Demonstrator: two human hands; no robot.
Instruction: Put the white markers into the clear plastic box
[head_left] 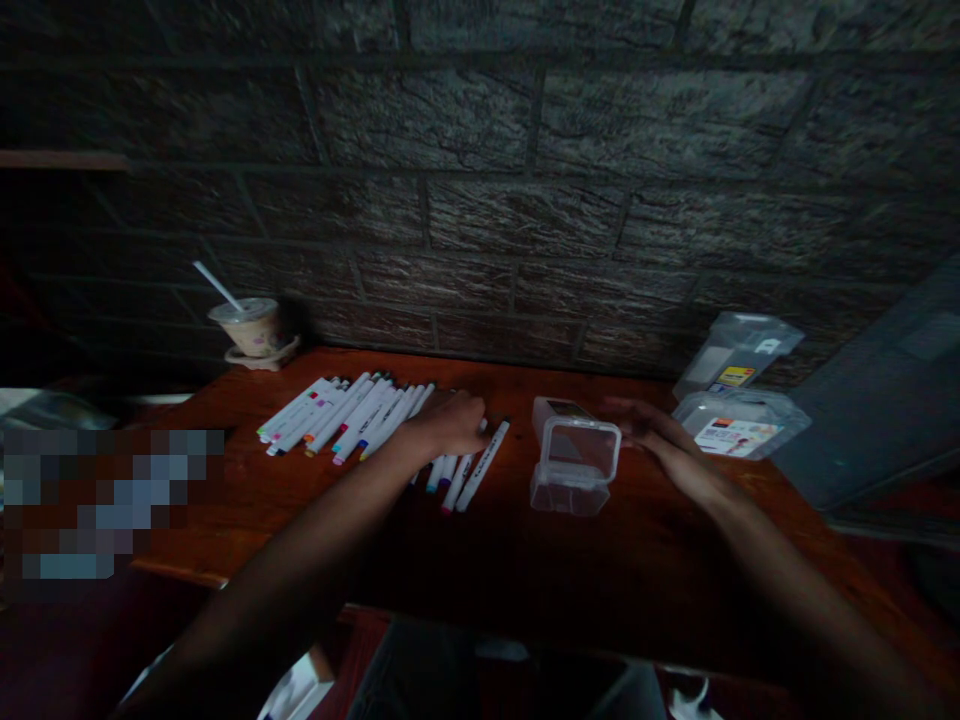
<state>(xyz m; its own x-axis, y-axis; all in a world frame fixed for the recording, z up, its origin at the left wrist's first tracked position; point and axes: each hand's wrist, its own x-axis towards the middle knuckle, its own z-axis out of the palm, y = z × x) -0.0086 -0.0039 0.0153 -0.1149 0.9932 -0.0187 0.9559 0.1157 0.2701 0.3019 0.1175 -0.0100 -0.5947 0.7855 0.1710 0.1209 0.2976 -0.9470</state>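
My left hand (450, 422) is curled down over a row of white markers, its fingers closed on a marker whose body is mostly hidden beneath it. Several white markers (367, 415) with coloured ends lie side by side to the left of this hand. On its other side a single marker (484, 465) lies at a slant. A clear plastic case (577, 450) stands with its lid open, its front part resting on the table. Just right of the case is my right hand (652, 430), fingers stretched toward it and holding nothing; contact with the case is unclear.
The wooden table (637, 570) meets a dark brick wall (465, 230). A drink cup (251, 325) with a straw sits at the back left. Two more clear containers (742, 425) with labels stand at the right, beside a grey panel (892, 390).
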